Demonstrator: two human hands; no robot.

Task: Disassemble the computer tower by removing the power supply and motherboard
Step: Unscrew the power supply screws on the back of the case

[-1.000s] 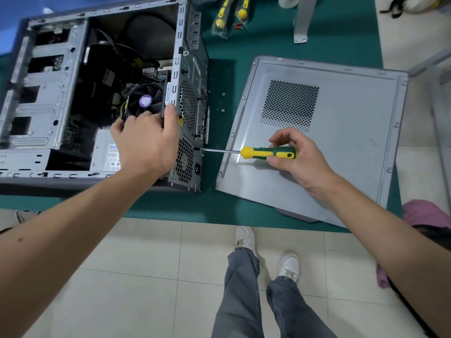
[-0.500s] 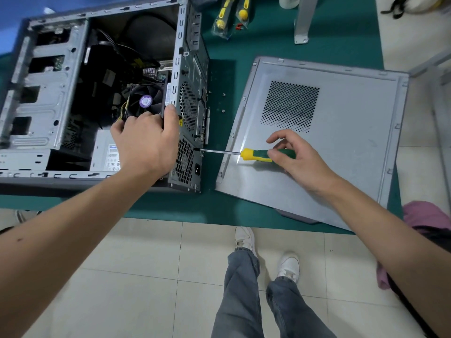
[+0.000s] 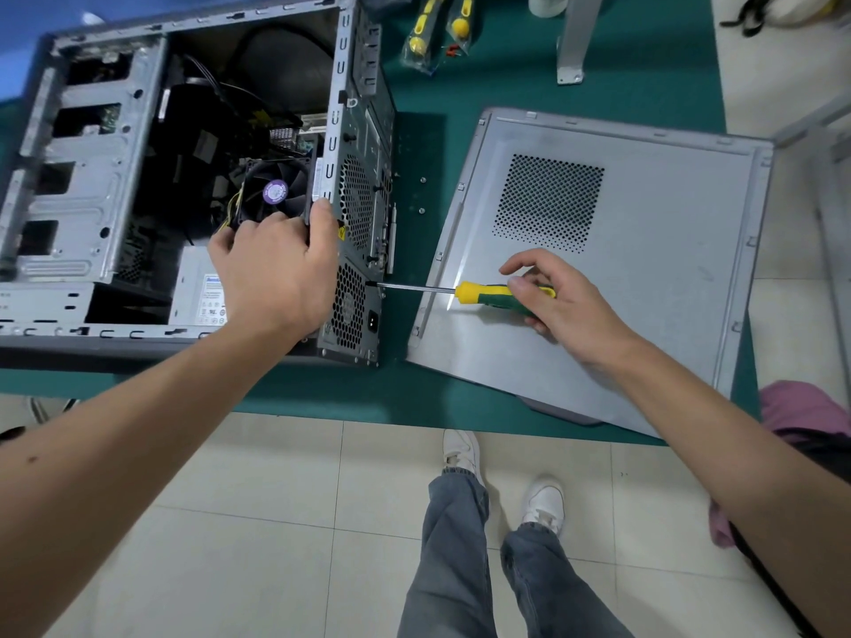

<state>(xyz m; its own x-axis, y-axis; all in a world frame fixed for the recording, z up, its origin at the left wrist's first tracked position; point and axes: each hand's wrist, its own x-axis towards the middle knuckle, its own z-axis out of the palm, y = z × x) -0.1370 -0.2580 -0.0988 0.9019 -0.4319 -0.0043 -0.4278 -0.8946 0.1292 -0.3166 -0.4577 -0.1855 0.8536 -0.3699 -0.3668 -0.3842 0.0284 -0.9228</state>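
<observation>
The open computer tower (image 3: 87,186) lies on its side on the green table, at the left. Inside I see a black fan (image 3: 275,192) with a purple sticker, and the grey power supply (image 3: 200,294) in the near corner. My left hand (image 3: 276,274) grips the rear edge of the case over the power supply. My right hand (image 3: 559,306) holds the yellow-green handle of a screwdriver (image 3: 488,294). The screwdriver's tip touches the rear panel (image 3: 354,214) by the power supply's vent grille.
The removed side panel (image 3: 644,269) lies flat under my right hand. Two small screws (image 3: 422,195) lie on the green table (image 3: 460,80) between case and panel. Bagged yellow tools (image 3: 437,29) and a metal leg (image 3: 573,39) stand at the back. My legs are below the table edge.
My right hand's fingers have shifted round the screwdriver handle, the index finger now lifted off. The tip stays at the rear panel. My left hand has not moved.
</observation>
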